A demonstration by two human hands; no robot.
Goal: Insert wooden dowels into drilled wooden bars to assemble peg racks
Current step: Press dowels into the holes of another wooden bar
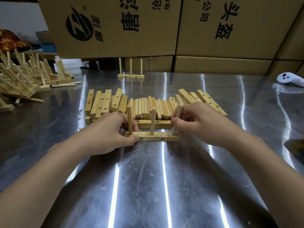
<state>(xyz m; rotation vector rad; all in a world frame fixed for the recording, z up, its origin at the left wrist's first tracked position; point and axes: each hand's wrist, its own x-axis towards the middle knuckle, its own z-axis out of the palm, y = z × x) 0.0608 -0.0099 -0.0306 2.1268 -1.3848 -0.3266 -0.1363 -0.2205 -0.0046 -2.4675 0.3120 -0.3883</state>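
Third dowel was going into the bar, near the front of the worktop (156, 186).

The right hand (194, 122) had its fingers closed around the last dowel (176, 120) at the bar's right end; it should be pushed straight down, I think, while the left hand (107, 130) pinched the drilled bar (152, 136) steady. The bar was pale wood, two dowels already upright, side holes showing.

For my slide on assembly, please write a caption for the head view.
Left hand steadies the drilled bar while right hand seats the third dowel.
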